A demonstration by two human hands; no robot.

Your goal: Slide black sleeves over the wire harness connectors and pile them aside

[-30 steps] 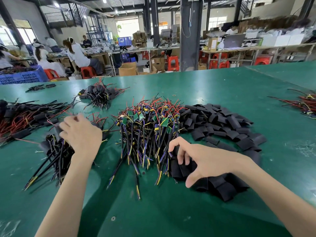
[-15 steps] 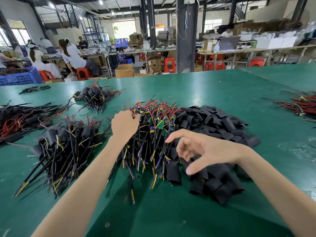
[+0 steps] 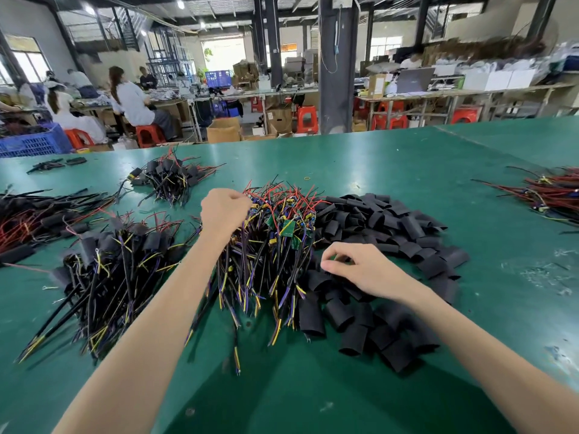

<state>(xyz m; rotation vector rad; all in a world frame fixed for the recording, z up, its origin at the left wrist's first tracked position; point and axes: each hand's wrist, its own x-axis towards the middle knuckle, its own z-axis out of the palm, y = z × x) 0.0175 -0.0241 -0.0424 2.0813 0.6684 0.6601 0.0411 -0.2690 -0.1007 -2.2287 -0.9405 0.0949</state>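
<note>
Gripping harness wires [image 3: 275, 252] with left hand [image 3: 224, 211], right hand [image 3: 366, 270] fingers [image 3: 336, 267] pinching black sleeves [image 3: 391, 220] (sleeved pile [image 3: 119, 261] leftward)

I'm seeing ceiling lamps [image 3: 180, 4] and windows [image 3: 223, 53] lighting evenly, sheen streaking the surface [image 3: 391, 170], edges bowing, background softening.

Table [image 3: 376, 164] plain green; sleeves [image 3: 391, 220] at 3 o'clock black; wires [image 3: 266, 261] at centre red, black, purple and yellow, with green boards [image 3: 287, 227] among them; stools [image 3: 306, 119] at 12 o'clock red; crate [image 3: 34, 142] at 10 o'clock blue.
</note>
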